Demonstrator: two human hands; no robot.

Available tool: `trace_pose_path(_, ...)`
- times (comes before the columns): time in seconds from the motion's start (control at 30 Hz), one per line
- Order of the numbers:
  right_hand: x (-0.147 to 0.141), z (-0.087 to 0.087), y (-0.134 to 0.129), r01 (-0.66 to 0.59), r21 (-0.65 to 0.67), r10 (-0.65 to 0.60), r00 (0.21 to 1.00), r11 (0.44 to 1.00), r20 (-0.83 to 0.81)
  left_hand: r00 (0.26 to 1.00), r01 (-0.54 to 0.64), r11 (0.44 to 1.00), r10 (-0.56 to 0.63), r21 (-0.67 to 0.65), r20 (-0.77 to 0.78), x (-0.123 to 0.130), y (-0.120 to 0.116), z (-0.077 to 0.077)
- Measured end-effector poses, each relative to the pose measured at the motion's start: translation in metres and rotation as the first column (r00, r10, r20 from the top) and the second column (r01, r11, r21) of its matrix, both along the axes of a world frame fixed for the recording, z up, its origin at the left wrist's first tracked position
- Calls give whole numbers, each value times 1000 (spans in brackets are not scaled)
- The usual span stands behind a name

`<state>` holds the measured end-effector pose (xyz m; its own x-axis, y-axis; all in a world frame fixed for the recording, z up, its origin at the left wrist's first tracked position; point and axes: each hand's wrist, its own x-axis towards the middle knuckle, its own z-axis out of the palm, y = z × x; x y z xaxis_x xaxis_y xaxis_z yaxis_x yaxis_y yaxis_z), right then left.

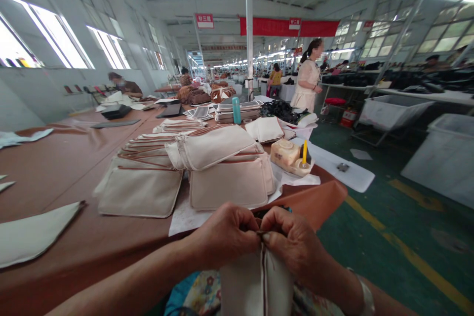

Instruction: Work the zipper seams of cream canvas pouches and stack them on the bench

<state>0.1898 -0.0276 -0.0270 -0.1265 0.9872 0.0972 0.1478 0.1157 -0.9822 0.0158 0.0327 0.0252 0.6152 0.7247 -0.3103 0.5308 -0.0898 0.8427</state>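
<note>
Both my hands meet at the top end of a cream leather bag panel (242, 281) with a dark brown edge strip running down its middle. My left hand (231, 232) pinches the strip's end between thumb and fingers. Close against it, my right hand (291, 239) pinches the same end from the other side. The lower part of the panel hangs down over my lap. Just beyond my hands, stacked cream panels (227, 185) with brown edges lie on the brown-covered table (140, 237). Another pile of cream panels (140, 192) rests to their left.
A glue container with a yellow-handled brush (304, 153) stands at the table's right side, near a white board (340, 165). Farther back are a teal bottle (236, 110) and black straps (283, 110). A person (307, 79) stands in the aisle; white bins (444, 158) line the right.
</note>
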Motion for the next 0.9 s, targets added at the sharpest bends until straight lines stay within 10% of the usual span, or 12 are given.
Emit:
trace_pose_path(0.37, 9, 8, -16, -154, 293, 158, 987, 944, 11, 927, -59, 881, 223, -470, 301, -10, -8, -9)
trace_pose_path(0.63, 12, 7, -23, -189, 561, 48, 965, 806, 256, 962, 35, 916, 78, -399, 263, -14, -5, -10)
trace_pose_path(0.9, 14, 12, -24, -54, 112, 59, 997, 992, -41, 980, 84, 986, -55, -145, 192, -13, -7, -3)
